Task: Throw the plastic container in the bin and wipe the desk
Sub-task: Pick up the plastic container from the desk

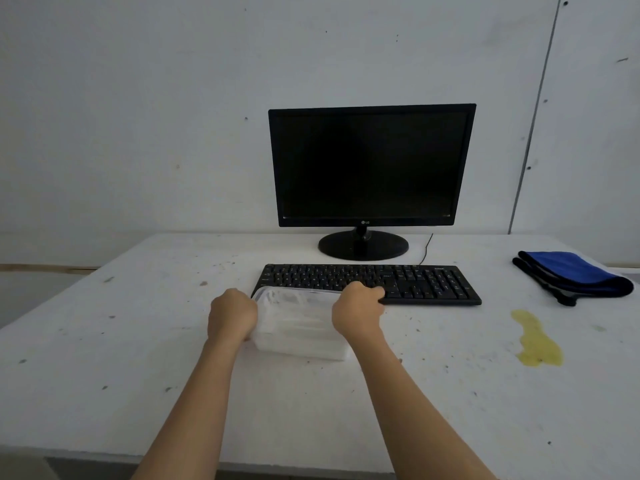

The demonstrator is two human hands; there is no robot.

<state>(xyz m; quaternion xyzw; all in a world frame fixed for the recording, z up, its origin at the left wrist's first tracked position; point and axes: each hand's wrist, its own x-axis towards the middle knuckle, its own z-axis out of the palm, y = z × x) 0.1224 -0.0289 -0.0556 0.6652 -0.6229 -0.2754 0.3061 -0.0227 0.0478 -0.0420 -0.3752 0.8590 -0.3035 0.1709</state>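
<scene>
The clear lidded container [299, 323] is sitting on the white surface [104, 341] just in front of the keyboard [367, 284], with the left hand [232, 315] and right hand [358, 311] closing on its two short ends, fingers curling round the sides. Lifting it level with even pressure looks wise, since thin plastic may flex and the lid could pop; whether anything is inside is hard to tell. A yellow spill [536, 341] and blue cloth [571, 277] are waiting to the right, and no bin is showing.
</scene>
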